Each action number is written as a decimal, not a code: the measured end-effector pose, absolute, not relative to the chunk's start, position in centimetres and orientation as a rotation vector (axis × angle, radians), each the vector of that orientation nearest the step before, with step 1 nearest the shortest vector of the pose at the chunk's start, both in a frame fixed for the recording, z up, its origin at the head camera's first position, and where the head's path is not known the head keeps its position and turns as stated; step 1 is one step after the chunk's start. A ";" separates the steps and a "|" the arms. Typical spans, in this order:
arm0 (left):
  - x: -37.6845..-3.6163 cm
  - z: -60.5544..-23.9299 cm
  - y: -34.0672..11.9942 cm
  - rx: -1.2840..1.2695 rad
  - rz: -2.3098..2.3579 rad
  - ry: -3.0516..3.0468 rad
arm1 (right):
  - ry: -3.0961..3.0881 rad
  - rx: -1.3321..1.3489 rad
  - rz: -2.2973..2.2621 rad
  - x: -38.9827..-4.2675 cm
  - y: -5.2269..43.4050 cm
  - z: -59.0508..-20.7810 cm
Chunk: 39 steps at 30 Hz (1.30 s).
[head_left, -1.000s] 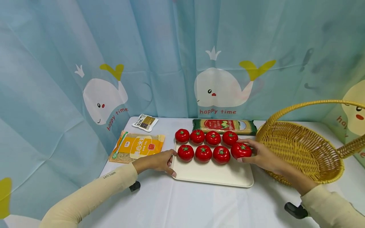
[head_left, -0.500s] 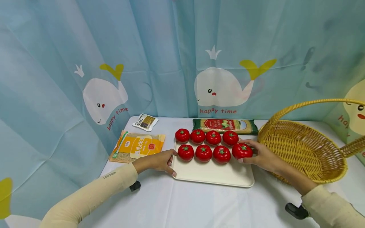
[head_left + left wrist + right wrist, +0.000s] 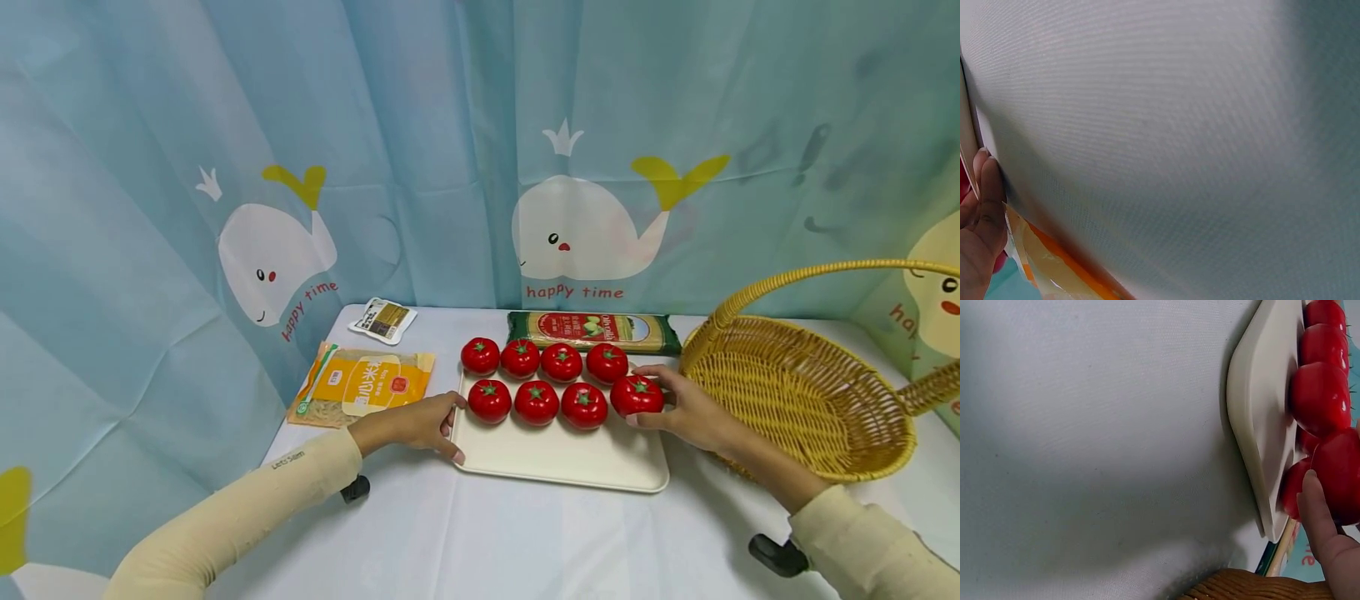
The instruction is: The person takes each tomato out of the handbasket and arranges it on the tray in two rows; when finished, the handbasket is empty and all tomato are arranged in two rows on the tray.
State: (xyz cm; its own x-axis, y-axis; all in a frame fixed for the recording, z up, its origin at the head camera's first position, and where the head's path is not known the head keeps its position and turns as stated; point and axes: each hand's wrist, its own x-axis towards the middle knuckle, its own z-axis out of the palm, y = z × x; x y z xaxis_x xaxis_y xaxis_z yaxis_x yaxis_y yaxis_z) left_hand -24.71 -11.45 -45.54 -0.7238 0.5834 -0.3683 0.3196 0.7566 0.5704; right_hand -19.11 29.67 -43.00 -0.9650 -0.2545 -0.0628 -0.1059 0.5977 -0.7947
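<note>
Since the earlier frames almost nothing has moved: the right hand (image 3: 686,408) and the tomato (image 3: 637,395) it holds have shifted only slightly, toward the far edge of the tray (image 3: 558,458), and the left hand (image 3: 416,425) has stayed at the tray's left edge.

Right hand: fingers and thumb curled around the end tomato of the near row, which rests on the tray at its right end, just beside the wicker basket (image 3: 806,400). The right wrist view shows the thumb (image 3: 1319,515) lying against that tomato (image 3: 1340,475), with the tray (image 3: 1254,425) edge-on beneath.

Left hand: fingers roughly straight and close together, resting against the tray's left rim; the left wrist view shows only the fingertips (image 3: 988,181) against a pale edge, so a firmer grip cannot be confirmed.

Progress, as a judgement: eight tomatoes stand in two rows of four, the far row (image 3: 542,360) touching or nearly touching the near row (image 3: 536,403). The front half of the tray is bare, and no tomato shows in the basket. The arranging appears near its close, with the last tomato seated but not released.

Surroundings: a yellow bag of pasta (image 3: 363,387), a small packet (image 3: 383,320) and a long green pack of noodles (image 3: 592,331) lie on the white table (image 3: 480,542), before a curtain (image 3: 225,167) printed with whales.
</note>
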 end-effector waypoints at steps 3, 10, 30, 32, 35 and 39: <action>-24.7 -45.5 -11.4 0.673 0.642 2.414 | 2.672 -0.273 -1.297 -19.1 29.6 -43.2; -24.6 -45.4 -11.4 0.673 0.641 2.416 | 2.699 -0.235 -1.294 -19.0 29.4 -43.6; -24.6 -45.4 -11.3 0.681 0.649 2.416 | 2.757 -0.235 -1.283 -18.8 29.2 -45.3; -24.6 -45.4 -11.3 0.683 0.650 2.416 | 2.756 -0.225 -1.285 -18.7 29.2 -45.3; -24.5 -45.4 -11.3 0.681 0.652 2.416 | 2.755 -0.216 -1.286 -18.6 29.0 -45.3; -24.6 -45.5 -11.3 0.679 0.651 2.417 | 2.773 -0.188 -1.264 -18.6 28.9 -45.4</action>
